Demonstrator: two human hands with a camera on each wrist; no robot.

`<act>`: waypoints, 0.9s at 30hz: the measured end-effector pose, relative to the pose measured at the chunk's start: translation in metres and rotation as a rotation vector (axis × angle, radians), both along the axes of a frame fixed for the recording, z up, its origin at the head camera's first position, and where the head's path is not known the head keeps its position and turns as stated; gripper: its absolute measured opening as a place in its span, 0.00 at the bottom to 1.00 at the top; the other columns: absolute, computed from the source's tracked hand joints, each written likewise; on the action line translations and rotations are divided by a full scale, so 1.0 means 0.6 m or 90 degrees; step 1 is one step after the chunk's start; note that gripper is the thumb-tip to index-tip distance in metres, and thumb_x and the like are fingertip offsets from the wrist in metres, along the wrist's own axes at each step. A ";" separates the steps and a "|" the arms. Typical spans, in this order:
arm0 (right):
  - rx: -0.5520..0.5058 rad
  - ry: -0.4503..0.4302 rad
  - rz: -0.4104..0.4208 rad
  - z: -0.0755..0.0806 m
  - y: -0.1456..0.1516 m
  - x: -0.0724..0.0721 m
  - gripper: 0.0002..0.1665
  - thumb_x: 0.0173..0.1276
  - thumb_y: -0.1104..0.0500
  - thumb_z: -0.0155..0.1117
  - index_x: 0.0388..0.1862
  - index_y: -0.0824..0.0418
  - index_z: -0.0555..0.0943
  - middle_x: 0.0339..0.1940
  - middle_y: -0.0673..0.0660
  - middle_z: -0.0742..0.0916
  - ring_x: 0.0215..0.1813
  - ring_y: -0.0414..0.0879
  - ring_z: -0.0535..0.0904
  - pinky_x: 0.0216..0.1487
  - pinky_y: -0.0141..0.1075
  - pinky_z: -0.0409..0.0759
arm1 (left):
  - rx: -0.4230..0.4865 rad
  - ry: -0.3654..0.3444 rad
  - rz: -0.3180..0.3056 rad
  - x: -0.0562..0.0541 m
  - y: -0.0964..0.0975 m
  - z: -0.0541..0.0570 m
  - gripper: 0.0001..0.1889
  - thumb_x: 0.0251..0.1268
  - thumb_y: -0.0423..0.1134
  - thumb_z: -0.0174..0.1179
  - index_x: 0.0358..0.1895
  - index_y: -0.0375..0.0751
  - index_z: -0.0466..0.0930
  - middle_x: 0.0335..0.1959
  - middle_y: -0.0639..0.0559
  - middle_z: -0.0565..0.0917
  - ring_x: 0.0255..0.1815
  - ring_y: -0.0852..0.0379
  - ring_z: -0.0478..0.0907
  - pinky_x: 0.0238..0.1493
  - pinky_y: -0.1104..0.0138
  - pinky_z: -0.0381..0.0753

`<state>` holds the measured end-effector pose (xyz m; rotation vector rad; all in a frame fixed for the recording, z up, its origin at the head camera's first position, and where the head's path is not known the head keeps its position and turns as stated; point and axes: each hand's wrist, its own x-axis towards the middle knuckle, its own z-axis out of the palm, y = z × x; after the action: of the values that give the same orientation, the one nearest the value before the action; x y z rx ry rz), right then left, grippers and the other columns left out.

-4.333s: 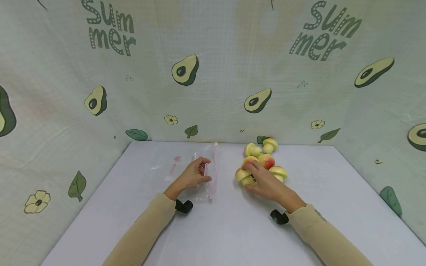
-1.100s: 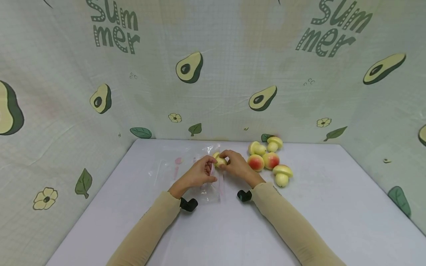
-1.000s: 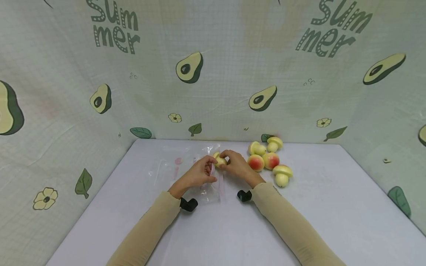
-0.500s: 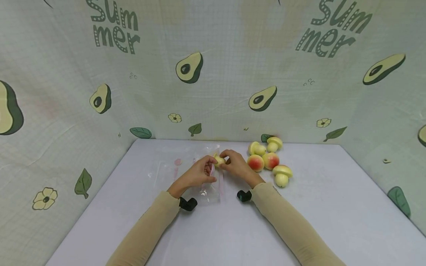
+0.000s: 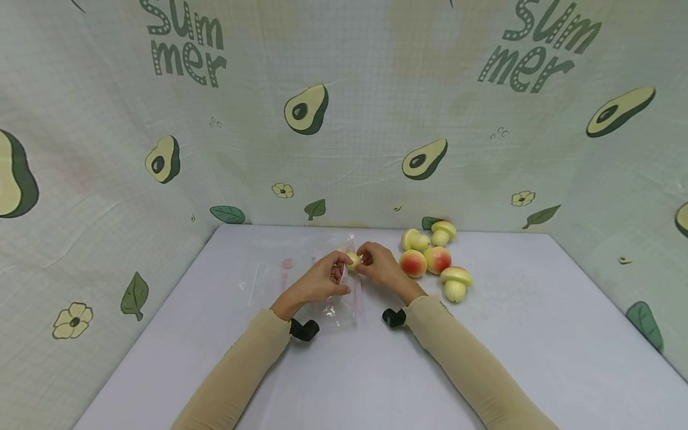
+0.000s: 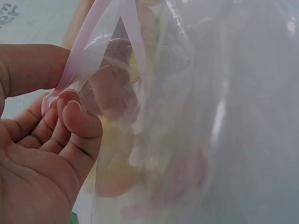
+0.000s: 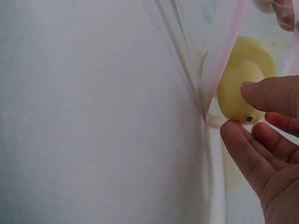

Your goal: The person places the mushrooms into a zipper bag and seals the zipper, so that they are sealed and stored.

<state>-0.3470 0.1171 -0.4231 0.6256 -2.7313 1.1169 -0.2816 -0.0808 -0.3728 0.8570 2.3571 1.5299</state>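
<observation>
In the head view my left hand [image 5: 318,279] holds the mouth of a clear zip bag [image 5: 337,319] that lies on the table. Its fingers pinch the bag's pink zip edge [image 6: 77,56] in the left wrist view, and the mouth gapes. My right hand [image 5: 383,266] has a yellow toy mushroom [image 7: 239,91] at that mouth, cap first. The right thumb [image 7: 273,95] presses on the stem, with fingertips at the stem's dark-spotted end. Through the plastic the cap shows inside the bag, blurred.
Several more toy mushrooms stand to the right of my right hand. Two show red-blushed caps [image 5: 412,263], and one lies nearest me, its stem [image 5: 454,291] toward me. A cloth backdrop [image 5: 365,119] printed with avocados rises behind the white table [image 5: 510,334].
My right hand has carried one mushroom from the group leftward to the bag, and in the last second it has slid further into the mouth. My left hand keeps its grip on the edge.
</observation>
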 end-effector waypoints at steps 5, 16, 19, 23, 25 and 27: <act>-0.030 -0.025 0.006 -0.001 -0.002 0.000 0.16 0.57 0.64 0.70 0.44 0.62 0.77 0.36 0.57 0.82 0.40 0.47 0.79 0.45 0.39 0.78 | -0.003 0.004 0.001 0.000 0.000 0.000 0.29 0.48 0.19 0.65 0.55 0.21 0.64 0.33 0.33 0.70 0.33 0.41 0.68 0.31 0.72 0.67; -0.093 -0.091 0.017 0.002 -0.006 0.005 0.16 0.59 0.65 0.67 0.47 0.65 0.77 0.42 0.57 0.83 0.45 0.49 0.82 0.46 0.39 0.80 | 0.006 0.002 -0.003 -0.002 -0.001 0.000 0.28 0.49 0.19 0.65 0.55 0.21 0.64 0.32 0.34 0.70 0.31 0.44 0.67 0.29 0.72 0.66; -0.081 -0.080 0.005 0.002 -0.005 0.006 0.14 0.59 0.64 0.67 0.44 0.64 0.77 0.40 0.57 0.84 0.43 0.48 0.82 0.44 0.39 0.80 | 0.008 0.003 -0.002 -0.001 0.000 0.001 0.28 0.49 0.18 0.65 0.54 0.20 0.64 0.32 0.34 0.70 0.32 0.43 0.67 0.29 0.72 0.66; -0.069 -0.075 -0.017 0.001 -0.003 0.006 0.11 0.58 0.63 0.67 0.40 0.60 0.79 0.38 0.55 0.84 0.41 0.47 0.82 0.43 0.39 0.79 | 0.001 0.002 -0.001 0.002 0.001 0.004 0.28 0.49 0.19 0.65 0.55 0.20 0.64 0.33 0.35 0.70 0.32 0.44 0.67 0.30 0.72 0.67; -0.072 -0.077 -0.023 0.001 -0.003 0.006 0.11 0.57 0.63 0.68 0.39 0.60 0.79 0.37 0.54 0.84 0.41 0.47 0.81 0.42 0.39 0.79 | -0.006 -0.001 0.000 0.001 0.001 0.003 0.28 0.50 0.19 0.65 0.56 0.21 0.64 0.34 0.35 0.70 0.32 0.46 0.67 0.30 0.72 0.67; -0.079 -0.079 -0.022 0.000 -0.003 0.005 0.10 0.57 0.63 0.68 0.38 0.60 0.79 0.37 0.54 0.84 0.41 0.47 0.81 0.42 0.39 0.79 | -0.006 -0.001 -0.001 -0.001 0.002 0.000 0.28 0.49 0.19 0.65 0.56 0.21 0.64 0.33 0.35 0.70 0.32 0.47 0.67 0.30 0.72 0.67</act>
<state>-0.3438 0.1154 -0.4229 0.5066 -2.7349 1.3463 -0.2824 -0.0796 -0.3728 0.8550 2.3591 1.5166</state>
